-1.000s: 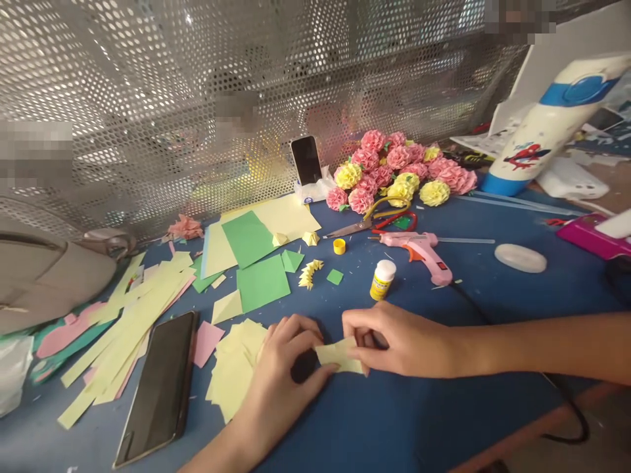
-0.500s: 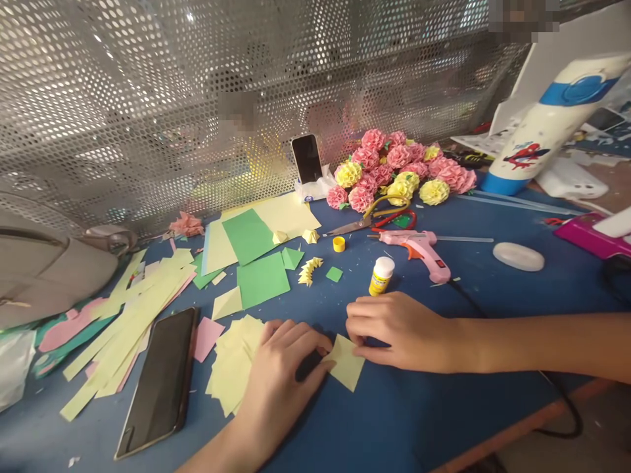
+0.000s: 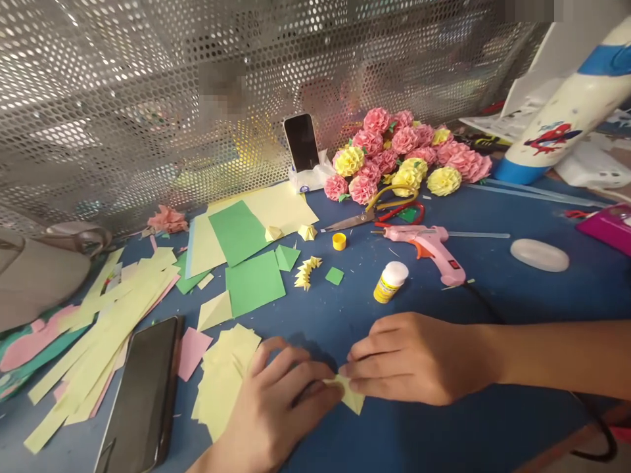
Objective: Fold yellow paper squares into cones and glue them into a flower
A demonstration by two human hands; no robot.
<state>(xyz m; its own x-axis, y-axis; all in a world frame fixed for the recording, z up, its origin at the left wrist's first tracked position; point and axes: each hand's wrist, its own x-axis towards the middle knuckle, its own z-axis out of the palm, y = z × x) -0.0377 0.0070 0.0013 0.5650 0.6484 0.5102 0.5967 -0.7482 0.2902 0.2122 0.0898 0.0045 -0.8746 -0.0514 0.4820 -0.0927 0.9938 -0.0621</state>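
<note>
"What's at the centre here?"

"A small, thin piece of pale-yellow paper (image 3: pixel 353 399), pointed at its near corner, between two hands at the blue tabletop (image 3: pixel 419 440)."

"And the grip?"

"Left hand (image 3: pixel 280 397) pinches the paper; right hand (image 3: pixel 411 360) lays straightened fingers against it, whether clasping, I cannot tell. Ruffled pink-and-yellow flowers (image 3: pixel 405 140) bunch beyond."

From my head, the one camera is looking forward and down across the blue table (image 3: pixel 384 433), showing my left hand (image 3: pixel 283 404) and my right hand (image 3: pixel 419 364) close by at the lower middle, while the perforated metal screen (image 3: pixel 148 98) is filling much of the far top and the bottle (image 3: pixel 557 125) is running off the right edge
</note>
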